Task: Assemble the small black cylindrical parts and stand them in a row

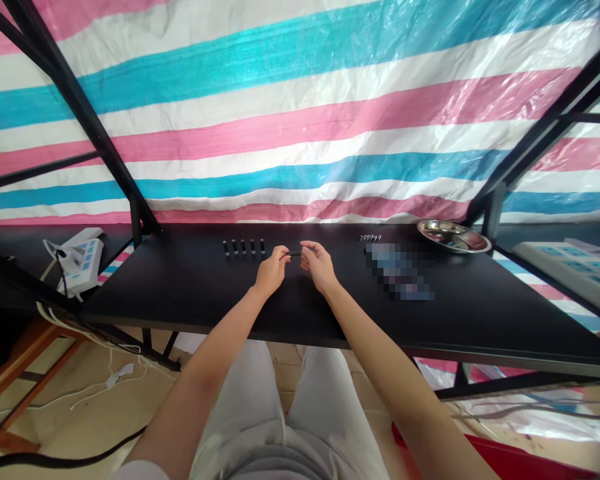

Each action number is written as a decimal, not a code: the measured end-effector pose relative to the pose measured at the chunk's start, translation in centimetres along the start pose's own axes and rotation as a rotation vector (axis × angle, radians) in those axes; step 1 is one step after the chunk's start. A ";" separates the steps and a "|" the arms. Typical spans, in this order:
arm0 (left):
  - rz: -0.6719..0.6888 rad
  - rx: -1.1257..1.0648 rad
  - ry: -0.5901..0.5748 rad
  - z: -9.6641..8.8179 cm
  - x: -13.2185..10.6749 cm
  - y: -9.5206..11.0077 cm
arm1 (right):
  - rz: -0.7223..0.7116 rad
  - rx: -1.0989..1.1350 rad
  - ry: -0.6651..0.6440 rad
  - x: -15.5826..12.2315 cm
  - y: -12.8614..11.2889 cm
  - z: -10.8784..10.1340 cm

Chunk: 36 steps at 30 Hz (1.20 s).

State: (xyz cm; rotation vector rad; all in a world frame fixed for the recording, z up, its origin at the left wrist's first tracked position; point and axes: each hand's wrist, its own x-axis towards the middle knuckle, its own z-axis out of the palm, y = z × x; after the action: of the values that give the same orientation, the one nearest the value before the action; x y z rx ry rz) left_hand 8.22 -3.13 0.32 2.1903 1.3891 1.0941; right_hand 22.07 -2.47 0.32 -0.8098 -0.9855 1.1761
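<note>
Above the black tabletop [180, 283], a thin, short dark rod [294, 253] spans the gap between my hands. My left hand [271, 270] pinches one end of it, thumb and fingertips together. At the other end, the closed fingers of my right hand [320, 265] grip it. The rod is too small to name exactly. To the left, several short black cylinders [243, 247] with light tips are lined up in a row. Farther right lies a row of several tiny shiny metal pieces [370, 238], their kind too small to tell.
At the back right sits a round steel tray [453, 237]. A blurred-out flat object [400, 270] lies in front of it. White power strips [83, 260] are on the left. Black metal frame posts [87, 120] flank the table, with a striped plastic sheet [300, 133] behind.
</note>
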 end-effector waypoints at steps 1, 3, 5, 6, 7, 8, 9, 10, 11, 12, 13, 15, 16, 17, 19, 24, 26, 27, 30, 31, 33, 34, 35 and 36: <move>0.010 0.004 -0.002 0.0 0.0 -0.1 | 0.001 -0.003 0.005 0.0 0.0 -0.1; 0.040 0.013 0.000 0.1 0.0 -0.2 | 0.007 -0.008 0.016 0.1 0.1 -0.2; 0.061 0.033 0.003 0.1 0.0 -0.4 | 0.010 -0.016 0.017 0.2 0.2 -0.3; 0.062 0.048 0.004 0.0 0.1 -0.4 | 0.008 -0.021 0.014 0.2 0.2 -0.4; 0.061 0.064 0.005 0.0 0.1 -0.3 | 0.006 -0.024 0.008 0.2 0.1 -0.4; 0.056 0.080 0.007 -0.1 0.1 -0.2 | 0.000 -0.026 0.003 0.1 0.1 -0.4; 0.052 0.095 0.009 -0.2 0.0 -0.1 | -0.006 -0.026 0.000 0.1 0.1 -0.4; 0.047 0.108 0.009 -0.4 0.0 0.1 | -0.012 -0.028 -0.001 0.0 0.1 -0.4; 0.042 0.121 0.009 -0.5 0.0 0.3 | -0.017 -0.030 0.001 0.0 0.0 -0.4; 0.038 0.133 0.009 -0.5 0.0 0.4 | -0.022 -0.033 0.004 0.0 0.0 -0.4; 0.034 0.147 0.011 -0.6 -0.1 0.6 | -0.026 -0.038 0.008 -0.1 0.0 -0.4; 0.033 0.170 0.018 -0.7 -0.1 0.8 | -0.033 -0.048 0.009 -0.1 0.0 -0.4; 0.036 0.178 0.023 -0.6 -0.1 0.7 | -0.035 -0.052 0.009 -0.1 0.0 -0.4; 0.041 0.183 0.026 -0.6 -0.2 0.7 | -0.035 -0.056 0.008 -0.2 0.0 -0.4; 0.051 0.188 0.031 -0.5 -0.2 0.5 | -0.032 -0.060 0.008 -0.2 0.0 -0.4; 0.060 0.189 0.037 -0.5 -0.2 0.3 | -0.032 -0.056 0.009 -0.3 -0.1 -0.3; 0.051 0.179 0.031 -0.6 -0.2 0.5 | -0.032 -0.068 0.005 -0.3 -0.1 -0.3; 0.045 0.172 0.028 -0.7 -0.2 0.6 | -0.031 -0.076 0.002 -0.3 -0.1 -0.2; 0.040 0.151 0.028 -0.7 -0.3 0.7 | -0.026 -0.095 -0.003 -0.3 -0.1 -0.2; 0.040 0.145 0.032 -0.7 -0.3 0.7 | -0.025 -0.099 -0.003 -0.3 -0.1 -0.2; 0.038 0.134 0.040 -0.7 -0.2 0.7 | -0.020 -0.105 -0.004 -0.3 -0.1 -0.2; 0.038 0.129 0.045 -0.7 -0.2 0.7 | -0.017 -0.107 -0.003 -0.3 -0.1 -0.3; 0.037 0.124 0.051 -0.7 -0.2 0.6 | -0.012 -0.108 -0.001 -0.3 -0.1 -0.3; 0.037 0.119 0.058 -0.7 -0.1 0.6 | -0.008 -0.108 0.003 -0.3 -0.1 -0.3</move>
State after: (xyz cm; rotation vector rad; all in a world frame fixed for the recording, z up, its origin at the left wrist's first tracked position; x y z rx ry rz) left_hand 8.07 -3.59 1.06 2.2926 1.4790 1.1239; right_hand 22.35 -2.77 0.30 -0.8919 -1.0561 1.1218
